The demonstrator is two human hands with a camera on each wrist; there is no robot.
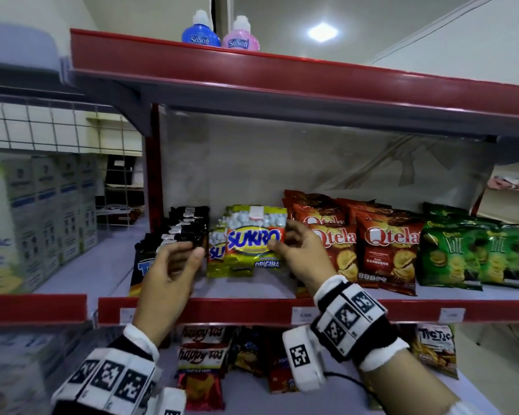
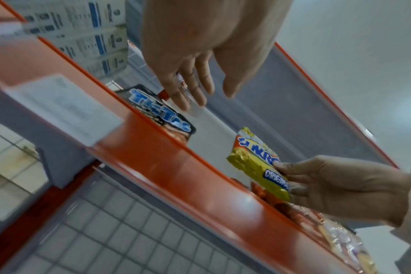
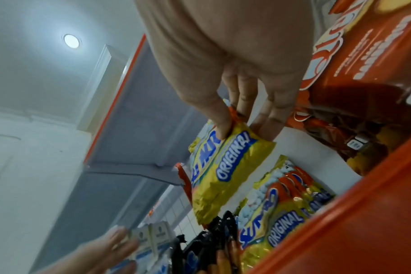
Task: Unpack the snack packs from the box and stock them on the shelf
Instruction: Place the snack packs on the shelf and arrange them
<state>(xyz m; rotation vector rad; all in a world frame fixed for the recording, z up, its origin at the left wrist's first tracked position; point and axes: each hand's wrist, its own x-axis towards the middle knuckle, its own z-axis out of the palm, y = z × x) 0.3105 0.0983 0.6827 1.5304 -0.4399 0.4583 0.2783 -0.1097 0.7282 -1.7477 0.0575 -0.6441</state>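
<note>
Snack pack (image 1: 253, 241) of yellow foil, upright on shelf (image 1: 252, 307) between black packs (image 1: 174, 235) left and red packs (image 1: 339, 244) right. Right hand (image 1: 303, 256) pinching its right edge; left hand (image 1: 168, 277) loose, holding nothing. Probably light, crinkly, slippery; better gripped by sealed edge, not squeezed.

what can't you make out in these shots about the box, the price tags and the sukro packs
- Box: in no view; out of frame.
- Price tags on the shelf rail: head view, print too small and blurred.
- Sukro pack in the right hand: head view, how many packs stand behind it is hidden.
- Left hand: head view, its fingertips overlap the black Tic Tac packs; contact unclear.
</note>
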